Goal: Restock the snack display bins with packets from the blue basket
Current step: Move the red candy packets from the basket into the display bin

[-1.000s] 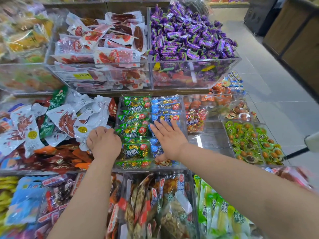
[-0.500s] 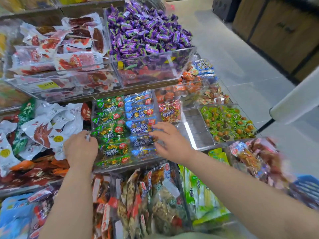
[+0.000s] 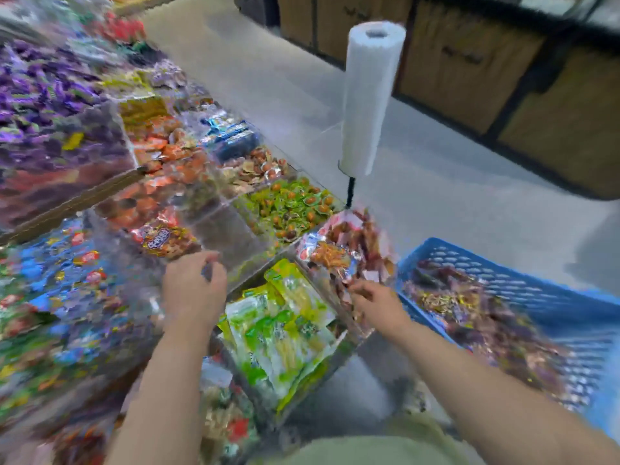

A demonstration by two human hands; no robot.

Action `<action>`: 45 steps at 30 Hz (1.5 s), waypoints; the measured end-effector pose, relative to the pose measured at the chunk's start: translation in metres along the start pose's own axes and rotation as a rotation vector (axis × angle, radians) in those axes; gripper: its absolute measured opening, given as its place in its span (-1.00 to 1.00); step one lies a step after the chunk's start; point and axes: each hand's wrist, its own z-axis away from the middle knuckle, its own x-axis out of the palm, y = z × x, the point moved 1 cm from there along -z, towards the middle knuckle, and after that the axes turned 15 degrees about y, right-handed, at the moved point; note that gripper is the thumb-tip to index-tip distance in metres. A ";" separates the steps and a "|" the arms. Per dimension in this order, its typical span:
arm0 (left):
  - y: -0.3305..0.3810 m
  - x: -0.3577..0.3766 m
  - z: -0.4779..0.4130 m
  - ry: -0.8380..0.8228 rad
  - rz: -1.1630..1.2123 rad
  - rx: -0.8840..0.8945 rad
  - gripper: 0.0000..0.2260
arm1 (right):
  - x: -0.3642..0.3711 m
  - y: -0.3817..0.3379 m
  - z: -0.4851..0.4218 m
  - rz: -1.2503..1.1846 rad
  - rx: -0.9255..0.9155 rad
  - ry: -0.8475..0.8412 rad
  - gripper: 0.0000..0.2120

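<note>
The view is motion-blurred. The blue basket (image 3: 510, 266) stands at the right, holding dark reddish-brown packets (image 3: 469, 317). My right hand (image 3: 379, 303) hovers just left of the basket, over the corner of a clear bin of red-brown packets (image 3: 345, 250), its fingers loosely spread and holding nothing. My left hand (image 3: 194, 290) is above the front edge of the clear display bins, fingers loosely curled, with nothing in it that I can see. Between the hands lies a lower bin of green-yellow packets (image 3: 281, 327). A nearly bare clear compartment (image 3: 231, 236) sits just beyond my left hand.
Bins of green-wrapped snacks (image 3: 292, 203), orange snacks (image 3: 161, 156) and purple candies (image 3: 50, 95) fill the shelves at left. A white plastic-bag roll (image 3: 369, 95) stands on a black post at the display's corner. Grey floor and wooden cabinets (image 3: 469, 68) lie beyond.
My view has swung right, bringing the blue basket into sight. My right hand left the blue packets and moved right toward the basket. My left hand moved right along the bin edge.
</note>
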 end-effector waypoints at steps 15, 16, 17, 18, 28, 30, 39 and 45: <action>0.249 0.245 0.237 -1.138 0.025 0.127 -0.83 | -0.224 0.242 0.009 0.138 0.567 -0.042 -0.76; 0.255 0.253 0.247 -1.219 0.002 0.156 -0.82 | -0.230 0.250 0.015 0.133 0.615 -0.042 -0.76; 0.259 0.261 0.256 -1.290 -0.027 0.186 -0.82 | -0.234 0.257 0.022 0.117 0.658 -0.032 -0.78; 0.263 0.268 0.264 -1.350 -0.057 0.212 -0.82 | -0.236 0.262 0.029 0.093 0.699 -0.022 -0.80; 0.254 0.344 0.283 -1.700 -0.334 0.409 -0.90 | -0.205 0.296 0.046 -0.106 0.958 0.018 -0.75; 0.248 0.362 0.279 -1.724 -0.376 0.446 -0.90 | -0.195 0.306 0.040 -0.167 1.070 0.057 -0.76; 0.237 0.424 0.260 -1.654 -0.459 0.373 -0.85 | -0.154 0.351 -0.008 0.163 0.994 0.020 -0.28; 0.212 0.421 0.262 -1.634 -0.444 0.253 -0.85 | -0.126 0.359 -0.019 0.359 1.078 0.023 0.07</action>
